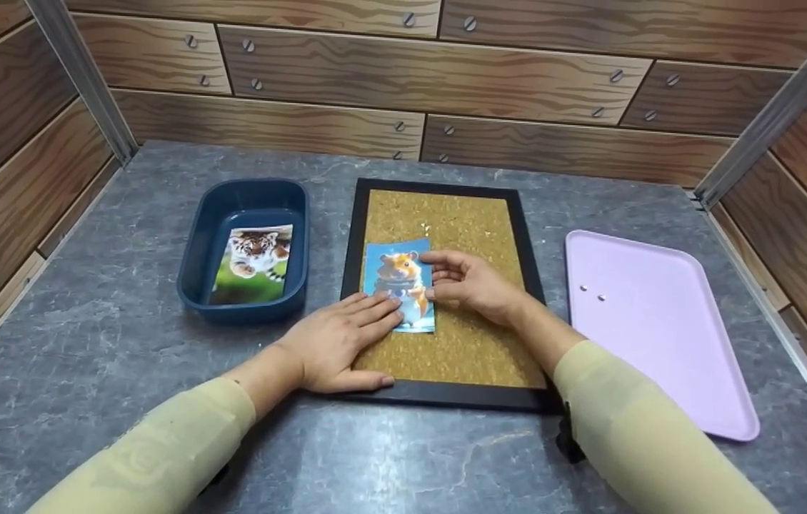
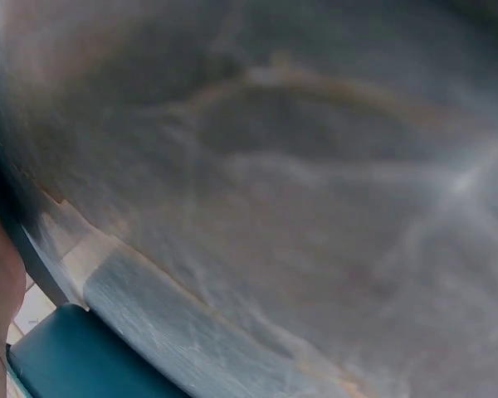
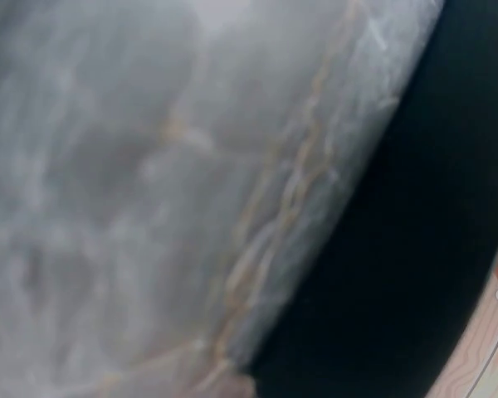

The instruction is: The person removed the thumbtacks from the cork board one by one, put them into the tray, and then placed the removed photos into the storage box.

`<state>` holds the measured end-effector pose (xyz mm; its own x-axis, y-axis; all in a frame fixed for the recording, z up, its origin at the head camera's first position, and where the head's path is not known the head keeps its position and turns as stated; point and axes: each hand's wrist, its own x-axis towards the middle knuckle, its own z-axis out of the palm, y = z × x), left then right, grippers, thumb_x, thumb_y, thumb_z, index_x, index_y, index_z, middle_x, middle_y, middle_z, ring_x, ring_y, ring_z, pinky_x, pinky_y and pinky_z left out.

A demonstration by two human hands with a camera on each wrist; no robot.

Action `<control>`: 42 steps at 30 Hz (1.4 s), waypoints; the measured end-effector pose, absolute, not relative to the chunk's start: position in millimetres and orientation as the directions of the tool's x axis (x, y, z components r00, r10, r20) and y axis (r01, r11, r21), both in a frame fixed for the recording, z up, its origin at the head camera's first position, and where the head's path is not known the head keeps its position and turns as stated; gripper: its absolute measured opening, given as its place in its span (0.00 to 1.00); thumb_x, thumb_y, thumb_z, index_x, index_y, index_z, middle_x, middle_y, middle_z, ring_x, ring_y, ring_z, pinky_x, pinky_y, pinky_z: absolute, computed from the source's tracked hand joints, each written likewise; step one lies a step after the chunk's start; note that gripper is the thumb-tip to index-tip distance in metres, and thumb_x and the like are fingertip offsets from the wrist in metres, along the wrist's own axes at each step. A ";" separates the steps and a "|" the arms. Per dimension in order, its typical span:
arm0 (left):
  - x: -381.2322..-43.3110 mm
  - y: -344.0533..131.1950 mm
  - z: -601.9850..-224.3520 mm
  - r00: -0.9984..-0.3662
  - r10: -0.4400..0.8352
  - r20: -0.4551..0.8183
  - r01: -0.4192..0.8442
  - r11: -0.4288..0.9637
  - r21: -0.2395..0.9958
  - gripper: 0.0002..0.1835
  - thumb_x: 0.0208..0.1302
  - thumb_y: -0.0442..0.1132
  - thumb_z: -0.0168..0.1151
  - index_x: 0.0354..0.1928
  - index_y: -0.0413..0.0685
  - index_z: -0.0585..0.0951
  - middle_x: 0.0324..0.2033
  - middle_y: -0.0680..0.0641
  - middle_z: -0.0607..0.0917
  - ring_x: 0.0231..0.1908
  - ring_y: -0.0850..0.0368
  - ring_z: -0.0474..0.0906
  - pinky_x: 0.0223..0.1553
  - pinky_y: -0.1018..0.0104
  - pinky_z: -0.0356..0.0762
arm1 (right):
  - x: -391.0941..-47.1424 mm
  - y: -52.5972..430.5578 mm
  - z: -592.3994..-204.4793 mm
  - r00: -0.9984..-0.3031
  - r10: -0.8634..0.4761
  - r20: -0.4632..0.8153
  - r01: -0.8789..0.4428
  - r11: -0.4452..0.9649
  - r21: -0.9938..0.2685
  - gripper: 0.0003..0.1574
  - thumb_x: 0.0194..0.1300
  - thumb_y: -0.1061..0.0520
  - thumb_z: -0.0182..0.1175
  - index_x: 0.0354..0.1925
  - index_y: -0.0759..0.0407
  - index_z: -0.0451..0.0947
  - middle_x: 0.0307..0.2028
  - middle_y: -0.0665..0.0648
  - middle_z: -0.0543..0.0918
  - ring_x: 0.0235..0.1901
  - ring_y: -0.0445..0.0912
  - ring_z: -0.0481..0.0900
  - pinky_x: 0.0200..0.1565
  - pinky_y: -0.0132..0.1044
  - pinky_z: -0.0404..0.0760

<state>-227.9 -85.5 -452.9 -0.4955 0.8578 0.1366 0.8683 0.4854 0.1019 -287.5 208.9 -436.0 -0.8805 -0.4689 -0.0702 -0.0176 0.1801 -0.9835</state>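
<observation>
A picture card of an orange and white hamster on blue (image 1: 403, 260) lies on a black-framed cork board (image 1: 482, 343). My left hand (image 1: 343, 339) rests flat over the card's lower left part, its fingers stretched out and its thumb near the board's bottom edge. At the card's right edge is my right hand (image 1: 478, 285), with fingertips and thumb touching or close to that edge. Some of its fingers are bent and partly hidden. Neither wrist view shows the fingers at work; the right one shows a dark band (image 3: 382, 215) close up.
A dark blue bin (image 1: 193, 282) at the left holds a tiger picture (image 1: 253, 268). To the right lies a lilac tray (image 1: 660, 321) with two small silvery round pieces (image 1: 593, 293). Tiny pale specks mark the upper cork. Wood-patterned walls (image 1: 346, 71) enclose the grey marbled table (image 1: 403, 464).
</observation>
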 end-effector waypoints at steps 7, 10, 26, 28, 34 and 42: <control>-227.1 -84.7 -452.9 -0.504 0.855 0.123 0.863 0.494 0.109 0.51 0.75 0.75 0.44 0.84 0.44 0.60 0.82 0.43 0.59 0.82 0.48 0.51 0.81 0.53 0.48 | -287.0 209.5 -436.3 -0.883 -0.462 -0.085 -0.008 0.195 -0.981 0.40 0.67 0.72 0.68 0.75 0.69 0.69 0.63 0.66 0.79 0.58 0.48 0.79 0.57 0.33 0.81; -227.5 -85.1 -452.8 -0.505 0.855 0.116 0.863 0.495 0.106 0.51 0.75 0.76 0.43 0.84 0.44 0.59 0.82 0.43 0.59 0.82 0.48 0.50 0.81 0.53 0.47 | -287.0 209.6 -436.2 -0.883 -0.462 -0.084 -0.011 0.200 -0.980 0.40 0.67 0.72 0.68 0.75 0.69 0.69 0.64 0.66 0.79 0.58 0.48 0.79 0.58 0.33 0.81; -227.9 -85.8 -453.2 -0.500 0.859 0.112 0.866 0.493 0.086 0.52 0.75 0.76 0.41 0.84 0.44 0.57 0.83 0.42 0.57 0.83 0.48 0.48 0.81 0.53 0.46 | -287.4 207.7 -438.3 -0.895 -0.440 -0.078 -0.010 0.193 -0.981 0.42 0.67 0.72 0.68 0.76 0.69 0.67 0.65 0.67 0.80 0.59 0.48 0.81 0.59 0.34 0.82; -227.9 -85.1 -453.3 -0.497 0.861 0.111 0.867 0.491 0.083 0.52 0.75 0.76 0.41 0.84 0.43 0.56 0.83 0.42 0.56 0.83 0.48 0.48 0.81 0.54 0.46 | -286.6 208.3 -438.8 -0.897 -0.434 -0.082 0.001 0.184 -0.983 0.43 0.67 0.72 0.68 0.76 0.69 0.67 0.64 0.68 0.79 0.58 0.48 0.81 0.59 0.34 0.82; -228.9 -80.0 -449.9 -0.488 0.867 0.103 0.873 0.483 0.068 0.52 0.75 0.76 0.43 0.85 0.43 0.55 0.83 0.41 0.55 0.83 0.47 0.47 0.81 0.54 0.46 | -284.9 213.5 -438.0 -0.908 -0.408 -0.090 0.019 0.173 -0.985 0.43 0.68 0.71 0.68 0.77 0.69 0.66 0.63 0.68 0.79 0.58 0.48 0.82 0.58 0.34 0.82; -225.6 -86.2 -449.2 -0.498 0.861 0.103 0.867 0.497 0.038 0.53 0.75 0.76 0.41 0.85 0.44 0.55 0.83 0.39 0.55 0.83 0.45 0.48 0.81 0.54 0.48 | -286.6 206.9 -439.1 -0.909 -0.405 -0.094 0.028 0.165 -0.986 0.43 0.67 0.71 0.69 0.77 0.68 0.67 0.63 0.68 0.79 0.58 0.49 0.81 0.59 0.34 0.82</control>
<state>-225.6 -86.2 -449.2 -0.4984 0.8608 0.1030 0.8667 0.4974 0.0377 -286.6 206.9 -439.1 -0.9095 -0.4051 -0.0936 0.0280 0.1649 -0.9859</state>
